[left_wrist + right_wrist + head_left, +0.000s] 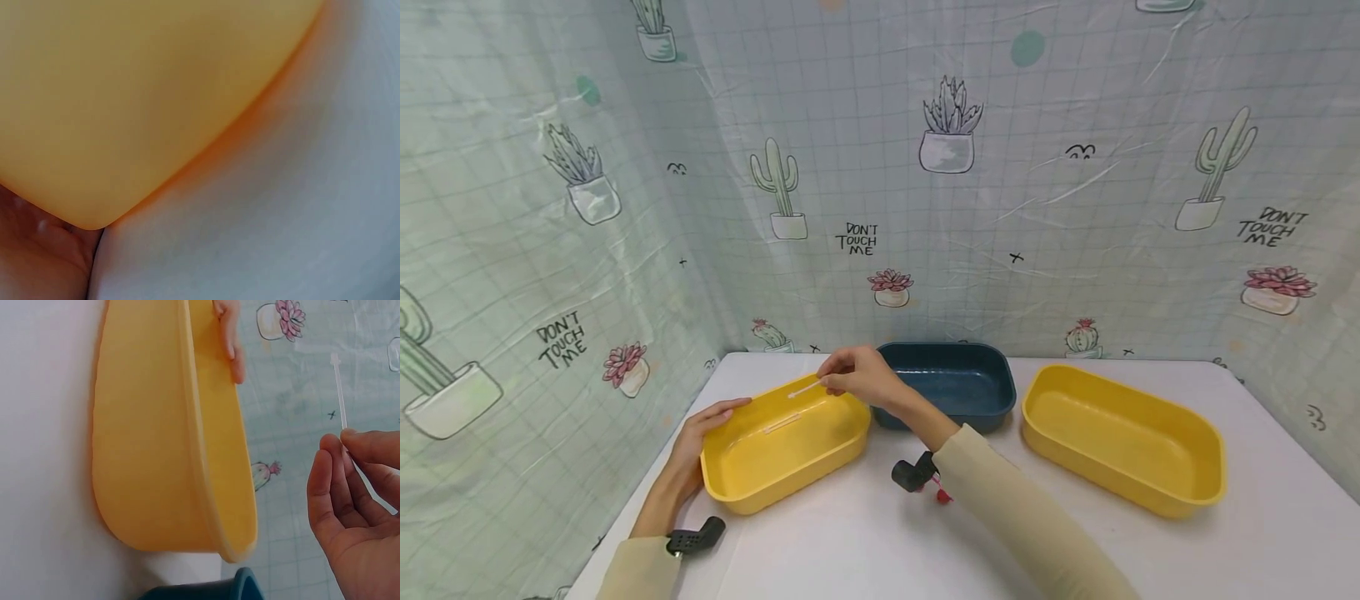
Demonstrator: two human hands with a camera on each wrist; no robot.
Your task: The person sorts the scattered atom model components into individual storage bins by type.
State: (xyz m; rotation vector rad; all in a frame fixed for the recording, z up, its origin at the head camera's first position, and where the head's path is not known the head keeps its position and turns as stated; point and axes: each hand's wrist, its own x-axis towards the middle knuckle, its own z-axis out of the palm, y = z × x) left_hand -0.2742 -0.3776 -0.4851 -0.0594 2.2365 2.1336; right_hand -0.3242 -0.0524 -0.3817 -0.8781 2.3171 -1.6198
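Observation:
My right hand (863, 379) pinches a thin white stick (340, 394) between thumb and fingertips, over the back rim of the left yellow tub (797, 462). The stick's free end has a small notched, arrow-like tip and points left in the head view. Inside that tub, on its floor, lies another slim pale stick (782, 423). At the tub's left end my left hand (696, 437) holds the corner, with fingers over the rim. The palm is mostly hidden behind the yellow wall in the left wrist view.
A dark blue tub (951, 417) stands at the back, just right of the left yellow tub. Farther right is a second yellow tub (1120, 475). A small red object (943, 497) lies on the white table (850, 550), partly hidden by my right sleeve. A patterned curtain (1015, 225) encloses the back and sides.

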